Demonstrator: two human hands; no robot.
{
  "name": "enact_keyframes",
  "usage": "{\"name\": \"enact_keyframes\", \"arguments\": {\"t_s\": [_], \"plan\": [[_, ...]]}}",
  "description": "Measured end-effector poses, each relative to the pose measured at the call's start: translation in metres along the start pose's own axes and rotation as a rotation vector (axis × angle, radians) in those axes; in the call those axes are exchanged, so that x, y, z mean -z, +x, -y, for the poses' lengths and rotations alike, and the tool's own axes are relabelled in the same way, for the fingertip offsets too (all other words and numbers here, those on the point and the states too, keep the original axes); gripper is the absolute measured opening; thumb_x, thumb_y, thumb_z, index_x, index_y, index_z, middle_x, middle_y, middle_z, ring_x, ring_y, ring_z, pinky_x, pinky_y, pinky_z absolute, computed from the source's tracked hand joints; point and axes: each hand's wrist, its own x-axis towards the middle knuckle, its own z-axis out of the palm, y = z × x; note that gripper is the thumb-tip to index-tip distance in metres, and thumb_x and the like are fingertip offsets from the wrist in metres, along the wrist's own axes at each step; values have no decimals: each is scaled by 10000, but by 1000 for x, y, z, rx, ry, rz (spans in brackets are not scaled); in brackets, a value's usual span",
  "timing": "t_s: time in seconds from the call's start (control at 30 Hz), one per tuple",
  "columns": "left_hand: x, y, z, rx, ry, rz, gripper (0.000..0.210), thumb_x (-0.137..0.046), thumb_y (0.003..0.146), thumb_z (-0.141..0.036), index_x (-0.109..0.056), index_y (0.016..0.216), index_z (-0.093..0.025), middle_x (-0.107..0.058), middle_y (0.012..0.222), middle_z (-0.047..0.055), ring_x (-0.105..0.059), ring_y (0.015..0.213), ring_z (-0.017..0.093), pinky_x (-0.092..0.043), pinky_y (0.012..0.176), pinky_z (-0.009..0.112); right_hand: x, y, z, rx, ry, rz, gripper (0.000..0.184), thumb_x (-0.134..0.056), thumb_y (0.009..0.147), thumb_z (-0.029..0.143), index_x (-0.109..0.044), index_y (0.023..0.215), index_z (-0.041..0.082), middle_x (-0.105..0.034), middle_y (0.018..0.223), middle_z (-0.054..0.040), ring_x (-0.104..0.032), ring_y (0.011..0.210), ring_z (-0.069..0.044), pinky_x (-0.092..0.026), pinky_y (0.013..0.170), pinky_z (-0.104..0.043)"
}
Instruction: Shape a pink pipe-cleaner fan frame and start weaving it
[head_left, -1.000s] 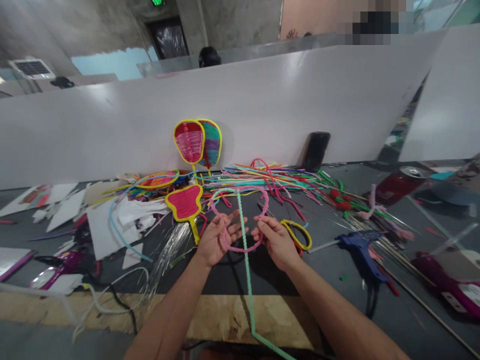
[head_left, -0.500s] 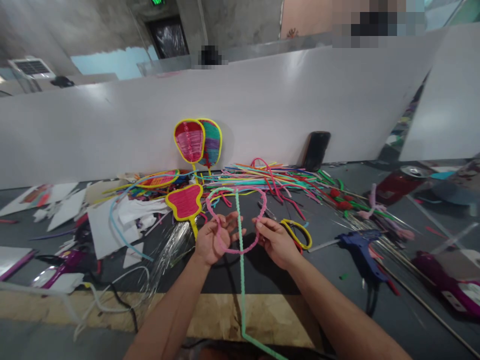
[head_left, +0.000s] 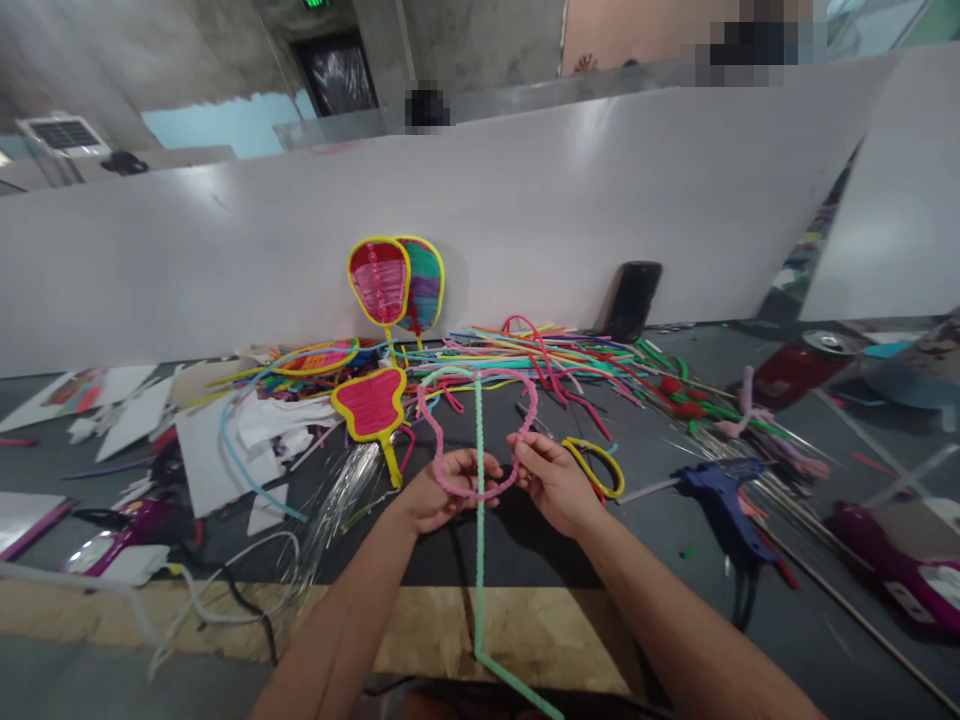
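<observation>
A pink and pale green pipe-cleaner loop (head_left: 534,398), shaped with a wide top and a narrower bottom, is held up over the dark table. A pale green twisted pipe-cleaner stem (head_left: 480,560) runs down its middle and bends sideways near my body. My left hand (head_left: 442,492) is closed on the loop's lower left side, its fingers partly behind the stem. On the right side, my right hand (head_left: 553,478) pinches the loop between thumb and fingers. Just left of the loop lies a small yellow-rimmed fan (head_left: 369,405) with a pink filling, in a similar outline.
Two yellow-rimmed fans (head_left: 379,285) lean on the white partition (head_left: 225,260). Behind the loop lie loose pipe cleaners (head_left: 517,350). Scissors (head_left: 600,470), a blue glue gun (head_left: 724,500), a red can (head_left: 802,370) and a phone (head_left: 634,300) are to the right; paper scraps (head_left: 217,450) lie left.
My left hand has turned and slid towards the loop's bottom, its fingers more curled now. The loop's lower left side bends inward more, and the stem has shifted slightly.
</observation>
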Motion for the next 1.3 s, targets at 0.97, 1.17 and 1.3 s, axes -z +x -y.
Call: {"name": "enact_keyframes", "arguments": {"t_s": [0.97, 1.17, 1.3], "plan": [[-12, 5, 6, -110, 84, -185, 315, -802, 561, -211, -567, 749, -117, -642, 602, 1, -628, 543, 118, -541, 565, 247, -5, -3, -15, -126, 25, 153, 232, -791, 618, 272, -604, 715, 173, -589, 626, 48, -566, 576, -70, -426, 591, -198], [-14, 6, 7, -150, 97, -180, 262, -782, 597, -200, -582, 742, -113, -659, 624, 10, -641, 565, 121, -548, 592, 255, -4, -1, -18, -111, 62, 134, 230, -787, 624, 266, -590, 708, 179, -577, 641, 53, -559, 573, -64, -446, 612, -198], [-12, 6, 7, -148, 115, -157, 247, -775, 609, -199, -585, 741, -113, -653, 616, 6, -644, 568, 118, -539, 586, 234, -5, -1, -19, -103, 47, 128, 231, -784, 627, 273, -587, 706, 180, -573, 632, 52, -557, 565, -68, -443, 600, -202]]}}
